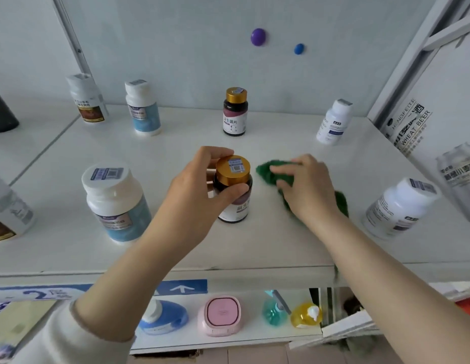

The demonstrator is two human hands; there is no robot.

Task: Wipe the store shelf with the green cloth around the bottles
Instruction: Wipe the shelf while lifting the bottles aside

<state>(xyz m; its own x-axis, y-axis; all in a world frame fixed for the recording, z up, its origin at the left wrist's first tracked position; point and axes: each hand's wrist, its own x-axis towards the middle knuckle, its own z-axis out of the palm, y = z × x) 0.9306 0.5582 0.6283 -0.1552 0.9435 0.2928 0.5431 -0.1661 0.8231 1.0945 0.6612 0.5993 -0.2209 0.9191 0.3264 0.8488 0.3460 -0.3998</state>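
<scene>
1. green cloth: dark green, bunched, on the white shelf mid-right; largely covered by the right hand, with one end showing past the fingertips and another behind the wrist.
2. right hand: fingers close together, bent over the cloth and gripping it.
3. dark bottle: gold cap with a barcode sticker, label in chinese characters partly hidden; just left of the cloth.
4. left hand: thumb and fingers pinch the bottle at the cap and shoulder; whether its base touches the shelf cannot be told.
5. matching gold-capped bottle at the back, label in chinese.
6. white-capped bottles: large blue-labelled bottle left, white bottle right; print blurred.
7. box at right: "wheat beer".
</scene>
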